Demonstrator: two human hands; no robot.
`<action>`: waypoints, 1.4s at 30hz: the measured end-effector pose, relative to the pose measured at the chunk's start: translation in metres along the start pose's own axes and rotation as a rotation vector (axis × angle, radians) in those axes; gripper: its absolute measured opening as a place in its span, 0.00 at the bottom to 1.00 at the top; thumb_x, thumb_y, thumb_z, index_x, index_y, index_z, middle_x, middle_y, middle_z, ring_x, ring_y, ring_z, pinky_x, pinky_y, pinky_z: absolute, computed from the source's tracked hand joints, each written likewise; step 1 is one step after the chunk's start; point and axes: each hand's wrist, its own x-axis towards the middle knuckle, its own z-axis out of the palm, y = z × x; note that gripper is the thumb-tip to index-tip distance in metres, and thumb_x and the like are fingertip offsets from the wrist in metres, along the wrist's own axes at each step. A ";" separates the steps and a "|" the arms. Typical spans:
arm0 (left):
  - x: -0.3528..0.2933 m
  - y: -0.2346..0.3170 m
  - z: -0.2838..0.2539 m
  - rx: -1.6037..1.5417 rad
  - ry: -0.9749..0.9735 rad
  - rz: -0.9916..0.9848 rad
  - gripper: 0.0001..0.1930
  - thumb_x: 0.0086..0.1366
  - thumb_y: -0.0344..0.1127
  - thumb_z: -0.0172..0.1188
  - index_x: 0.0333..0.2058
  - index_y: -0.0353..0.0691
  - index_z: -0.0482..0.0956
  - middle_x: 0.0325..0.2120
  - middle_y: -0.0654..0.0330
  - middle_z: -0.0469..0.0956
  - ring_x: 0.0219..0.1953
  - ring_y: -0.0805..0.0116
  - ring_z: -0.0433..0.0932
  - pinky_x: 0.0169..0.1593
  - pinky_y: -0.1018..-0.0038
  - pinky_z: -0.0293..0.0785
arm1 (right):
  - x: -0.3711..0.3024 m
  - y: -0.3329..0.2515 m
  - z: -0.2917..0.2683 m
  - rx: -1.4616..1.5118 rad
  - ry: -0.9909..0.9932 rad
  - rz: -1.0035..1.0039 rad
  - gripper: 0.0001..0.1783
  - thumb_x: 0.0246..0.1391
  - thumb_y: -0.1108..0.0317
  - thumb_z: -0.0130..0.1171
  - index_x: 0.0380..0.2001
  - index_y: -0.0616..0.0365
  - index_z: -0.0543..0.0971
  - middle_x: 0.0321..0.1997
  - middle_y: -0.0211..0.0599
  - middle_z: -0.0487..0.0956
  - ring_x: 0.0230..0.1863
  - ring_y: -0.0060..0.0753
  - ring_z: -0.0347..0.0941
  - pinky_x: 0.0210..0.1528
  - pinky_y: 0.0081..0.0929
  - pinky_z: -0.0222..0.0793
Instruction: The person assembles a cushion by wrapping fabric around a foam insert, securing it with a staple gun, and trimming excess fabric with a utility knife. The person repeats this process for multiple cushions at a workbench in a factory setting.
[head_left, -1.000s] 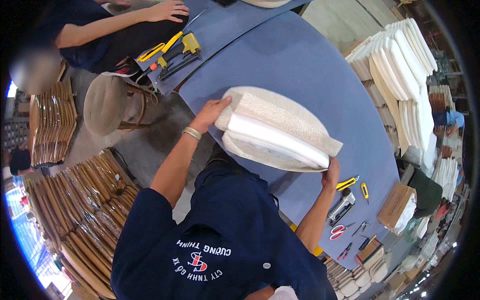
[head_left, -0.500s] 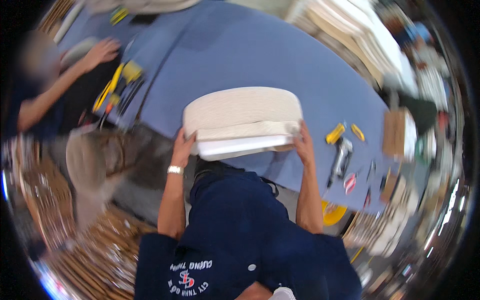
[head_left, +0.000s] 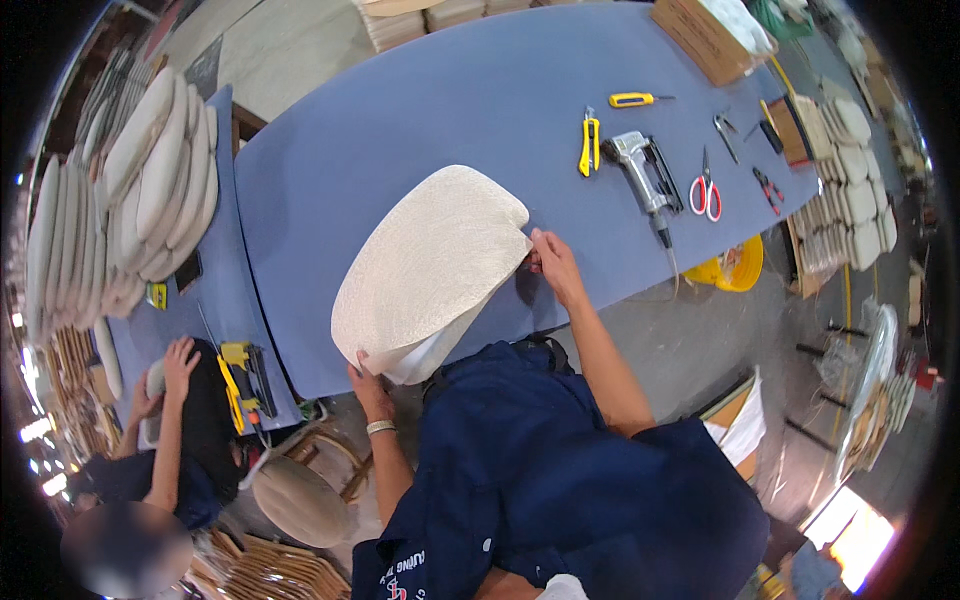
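Note:
A cream fabric-covered chair pad (head_left: 430,255) with a rounded outline is held at the near edge of the blue table, tilted in the view. White material (head_left: 428,355) shows beneath the fabric along its near side. My left hand (head_left: 371,388) is closed on the pad's lower left corner, thumb on top. On the opposite side, my right hand (head_left: 556,266) pinches the fabric edge by the right corner. The undersides of both grips are hidden.
Right on the blue table (head_left: 330,130) lie a staple gun (head_left: 640,175), yellow cutter (head_left: 589,142), screwdriver (head_left: 638,100), scissors (head_left: 706,190) and pliers (head_left: 768,190). A carton (head_left: 715,40) stands at the far right. A co-worker's hands (head_left: 178,368) are left, near stacked pads (head_left: 165,170).
The view has turned, so the table and tools appear shifted. The pad now slants, its right end higher, and the folded fabric strip along its near side no longer shows. Both hands keep hold.

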 end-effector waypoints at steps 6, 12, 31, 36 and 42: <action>0.000 0.019 0.004 0.181 -0.022 0.048 0.27 0.76 0.46 0.55 0.66 0.38 0.64 0.59 0.48 0.74 0.57 0.55 0.78 0.55 0.60 0.79 | 0.024 -0.003 0.010 0.072 -0.041 -0.059 0.20 0.72 0.51 0.52 0.41 0.59 0.78 0.32 0.26 0.76 0.32 0.18 0.70 0.34 0.21 0.69; 0.019 0.026 -0.024 0.350 -0.078 0.084 0.22 0.76 0.41 0.51 0.62 0.35 0.68 0.53 0.48 0.79 0.46 0.57 0.83 0.39 0.63 0.82 | 0.000 -0.022 0.043 0.228 -0.231 0.025 0.20 0.71 0.51 0.54 0.43 0.60 0.79 0.34 0.27 0.78 0.34 0.21 0.73 0.35 0.25 0.72; -0.073 0.115 -0.069 0.377 -0.203 -0.560 0.21 0.75 0.50 0.48 0.54 0.42 0.79 0.40 0.58 0.87 0.37 0.71 0.87 0.26 0.75 0.82 | -0.064 -0.077 0.032 -0.113 -0.310 -0.402 0.29 0.74 0.50 0.47 0.30 0.68 0.76 0.19 0.36 0.66 0.26 0.25 0.63 0.30 0.37 0.64; -0.088 0.100 -0.078 0.977 -0.315 -0.353 0.22 0.70 0.35 0.56 0.60 0.33 0.74 0.49 0.50 0.84 0.50 0.55 0.84 0.49 0.67 0.81 | -0.085 -0.030 -0.003 -0.224 -0.448 -0.240 0.29 0.75 0.51 0.46 0.32 0.68 0.78 0.21 0.31 0.72 0.27 0.25 0.65 0.32 0.36 0.65; -0.026 0.087 -0.037 0.964 -0.725 0.096 0.29 0.67 0.32 0.63 0.65 0.29 0.70 0.63 0.47 0.73 0.63 0.60 0.72 0.68 0.66 0.65 | -0.092 -0.020 -0.013 -0.154 -0.474 -0.219 0.28 0.76 0.51 0.44 0.42 0.69 0.80 0.31 0.37 0.81 0.37 0.27 0.73 0.44 0.34 0.71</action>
